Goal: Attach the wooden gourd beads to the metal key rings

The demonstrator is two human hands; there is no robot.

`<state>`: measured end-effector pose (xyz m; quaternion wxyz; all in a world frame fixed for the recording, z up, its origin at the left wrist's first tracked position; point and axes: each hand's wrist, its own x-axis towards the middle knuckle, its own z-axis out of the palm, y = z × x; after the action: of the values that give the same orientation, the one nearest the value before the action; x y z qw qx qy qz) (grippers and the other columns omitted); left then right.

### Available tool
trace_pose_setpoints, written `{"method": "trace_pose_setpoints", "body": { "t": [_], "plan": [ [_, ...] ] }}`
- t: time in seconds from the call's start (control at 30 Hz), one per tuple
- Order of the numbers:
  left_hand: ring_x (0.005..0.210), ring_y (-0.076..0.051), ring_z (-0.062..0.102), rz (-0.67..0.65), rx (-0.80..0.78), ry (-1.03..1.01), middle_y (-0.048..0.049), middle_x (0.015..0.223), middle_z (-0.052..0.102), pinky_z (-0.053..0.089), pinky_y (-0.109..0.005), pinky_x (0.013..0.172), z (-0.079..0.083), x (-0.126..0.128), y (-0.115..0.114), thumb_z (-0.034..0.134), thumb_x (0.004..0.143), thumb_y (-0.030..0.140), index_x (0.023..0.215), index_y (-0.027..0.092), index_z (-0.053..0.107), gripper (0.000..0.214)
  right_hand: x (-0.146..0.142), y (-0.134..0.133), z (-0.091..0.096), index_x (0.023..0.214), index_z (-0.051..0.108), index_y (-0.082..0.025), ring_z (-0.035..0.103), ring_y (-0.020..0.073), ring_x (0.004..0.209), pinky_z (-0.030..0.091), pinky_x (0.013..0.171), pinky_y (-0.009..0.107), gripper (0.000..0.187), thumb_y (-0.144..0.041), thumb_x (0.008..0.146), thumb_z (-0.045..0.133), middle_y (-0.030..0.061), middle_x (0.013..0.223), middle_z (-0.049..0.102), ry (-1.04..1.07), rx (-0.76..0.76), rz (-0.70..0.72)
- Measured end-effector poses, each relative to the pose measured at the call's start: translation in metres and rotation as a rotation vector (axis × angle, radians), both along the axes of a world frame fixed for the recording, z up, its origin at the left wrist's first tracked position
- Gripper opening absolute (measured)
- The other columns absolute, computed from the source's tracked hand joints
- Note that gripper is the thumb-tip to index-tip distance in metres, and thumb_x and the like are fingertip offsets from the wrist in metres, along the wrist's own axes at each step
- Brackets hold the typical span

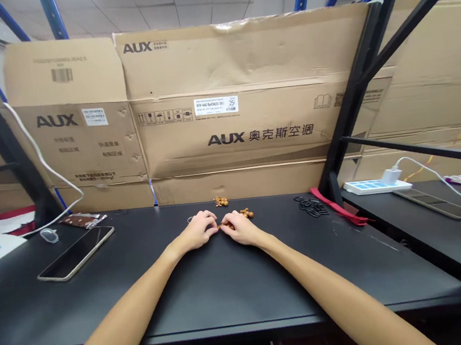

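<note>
Flattened cardboard cartons (221, 100), AUX-printed, upright across upper frame, behind a black tabletop (229, 291). Blue shelving uprights (52, 15) along top edge. Left of frame: gold-edged smartphone (75, 253), dark screen up, on tabletop; white cable (44, 163) above it. Right of centre: loose black rings (311, 206), just beside a red strap (337, 206). Far right: white power strip (374, 186), white charger (391, 175), second smartphone (437, 204), on a separate black surface (448, 245).

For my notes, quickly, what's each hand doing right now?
Left hand: closed, pinching toward the brown beads; hold unclear.
Right hand: closed, apparently holding the same beads.
</note>
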<state>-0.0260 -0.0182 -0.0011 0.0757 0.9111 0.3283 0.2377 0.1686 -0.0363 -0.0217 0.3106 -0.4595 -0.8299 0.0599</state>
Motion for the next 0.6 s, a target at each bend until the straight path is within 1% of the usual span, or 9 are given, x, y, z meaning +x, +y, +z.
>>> {"method": "trace_pose_setpoints", "body": {
  "t": [0.1,0.2,0.37,0.5,0.6],
  "plan": [
    [0.105,-0.020,0.050,-0.032,-0.039,-0.022,-0.0054,0.110,0.057,0.039,-0.037,0.095,0.0010,-0.0003,-0.0004,0.050,0.087,0.027,0.082,0.019,0.061,0.015,-0.0001,-0.0008,0.0018,0.080,0.060,-0.018,0.048,0.0161,0.073,0.037,0.068,0.027,0.012,-0.019,0.086,0.050,0.0021,0.070,0.060,-0.009,0.025,-0.027],
    [0.106,-0.020,0.050,-0.049,-0.066,-0.023,-0.0053,0.111,0.057,0.038,-0.037,0.096,0.0025,-0.0018,-0.0015,0.049,0.087,0.030,0.084,0.020,0.062,0.017,0.0003,-0.0006,0.0025,0.078,0.061,-0.018,0.048,0.0155,0.072,0.037,0.067,0.026,0.012,-0.020,0.086,0.051,0.0018,0.070,0.060,0.005,0.025,-0.038],
    [0.105,-0.022,0.050,0.008,-0.026,-0.002,-0.0058,0.111,0.056,0.038,-0.041,0.096,0.0021,-0.0015,-0.0040,0.056,0.083,0.039,0.078,0.020,0.064,0.021,-0.0014,-0.0009,0.0027,0.078,0.062,-0.018,0.049,0.0148,0.071,0.037,0.066,0.026,0.013,-0.020,0.085,0.052,0.0015,0.070,0.061,0.029,0.032,-0.022],
    [0.102,-0.023,0.050,0.019,0.058,0.021,-0.0057,0.111,0.057,0.040,-0.040,0.092,0.0003,0.0031,-0.0051,0.053,0.084,0.034,0.074,0.020,0.064,0.021,-0.0038,-0.0021,0.0033,0.078,0.062,-0.018,0.050,0.0142,0.069,0.037,0.065,0.025,0.013,-0.021,0.086,0.051,0.0013,0.070,0.060,0.046,0.025,-0.009],
    [0.102,-0.022,0.050,0.014,0.080,0.010,-0.0057,0.111,0.057,0.040,-0.039,0.092,0.0002,0.0048,-0.0036,0.051,0.086,0.029,0.075,0.020,0.065,0.020,-0.0034,-0.0016,0.0034,0.077,0.061,-0.018,0.049,0.0158,0.074,0.037,0.068,0.027,0.014,-0.020,0.086,0.051,0.0022,0.070,0.060,0.028,0.033,-0.042]
  ]
}}
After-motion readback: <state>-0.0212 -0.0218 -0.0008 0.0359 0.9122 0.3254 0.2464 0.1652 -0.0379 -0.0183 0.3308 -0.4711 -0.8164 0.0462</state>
